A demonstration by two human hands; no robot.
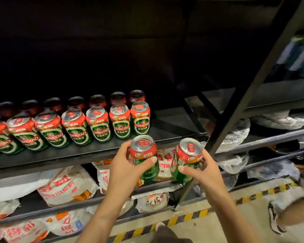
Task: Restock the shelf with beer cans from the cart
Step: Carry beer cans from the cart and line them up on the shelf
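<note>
Your left hand (125,166) grips one beer can (144,157); your right hand (203,170) grips another can (187,159) beside it. The shelf (74,156) with its row of cans (98,125) lies just beyond your fingers.

Only one camera here, strapped to the person's head, wide-angle, so the edges bend. It looks forward and down, up close to the black shelf (88,151), near enough that both forearms reach in from the bottom. Striped floor tape (188,216) shows lower right. No second view to compare.

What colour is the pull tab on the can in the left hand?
Red, on the silver top of the can in the left hand; head view.
</note>
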